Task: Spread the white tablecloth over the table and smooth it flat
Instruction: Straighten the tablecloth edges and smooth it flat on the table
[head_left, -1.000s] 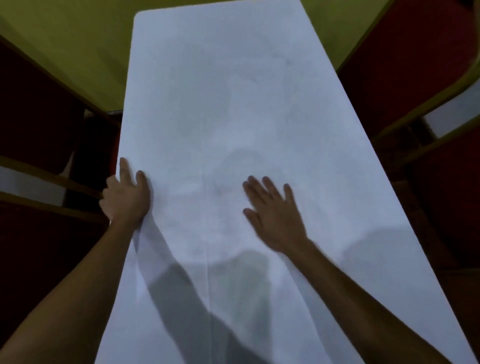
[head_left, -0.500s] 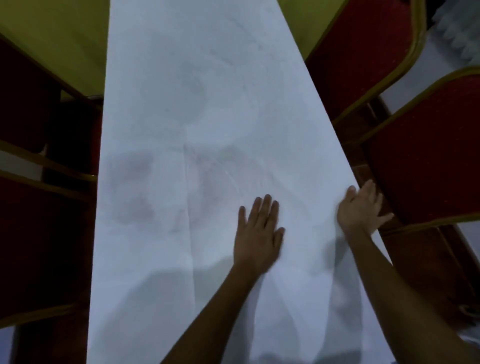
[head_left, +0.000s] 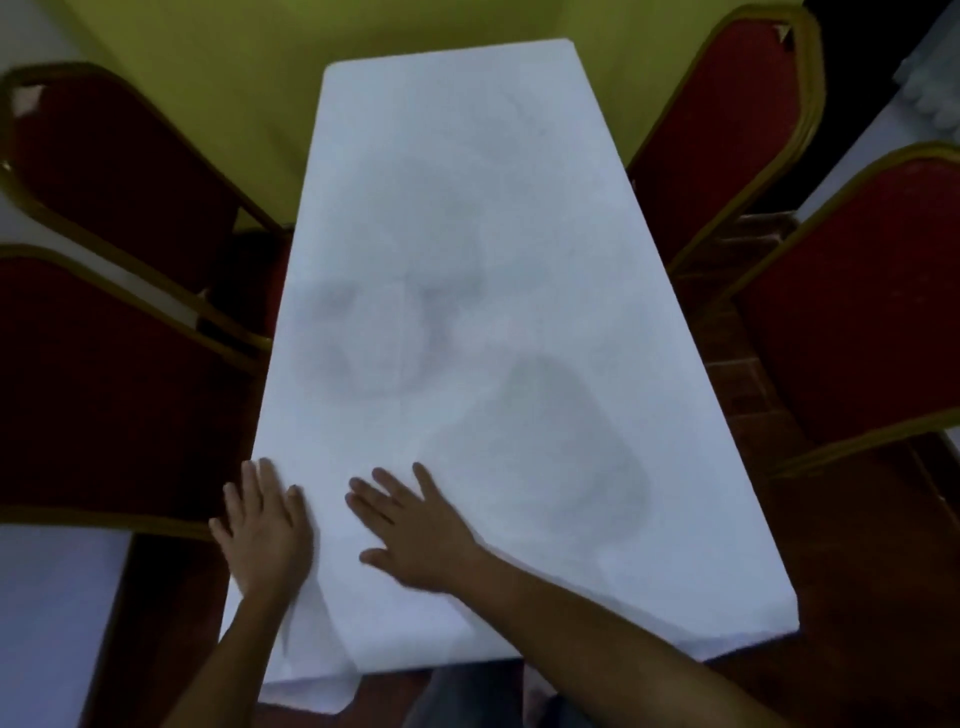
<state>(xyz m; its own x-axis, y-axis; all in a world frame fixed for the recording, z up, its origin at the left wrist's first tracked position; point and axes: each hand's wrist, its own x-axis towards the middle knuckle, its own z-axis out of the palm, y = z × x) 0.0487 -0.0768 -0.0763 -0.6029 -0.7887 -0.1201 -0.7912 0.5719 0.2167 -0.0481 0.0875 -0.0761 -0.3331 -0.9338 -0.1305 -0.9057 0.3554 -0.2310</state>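
The white tablecloth (head_left: 467, 260) covers the whole long narrow table from the far end to the near edge, where it hangs a little with a loose fold at the near left corner. My left hand (head_left: 262, 530) lies flat with spread fingers on the cloth's left edge near that corner. My right hand (head_left: 410, 525) rests palm down on the cloth just to the right of it, fingers apart. Neither hand holds anything. Faint creases and grey shadows mark the middle of the cloth.
Red padded chairs with gold frames stand close on both sides: two on the left (head_left: 104, 171) and two on the right (head_left: 852, 291). A yellow-green wall (head_left: 260, 62) lies behind the table's far end. Another white surface (head_left: 47, 623) shows at the lower left.
Both hands have shifted from the right side of the cloth to its near left edge. The view has pulled back, and the near end of the table now shows.
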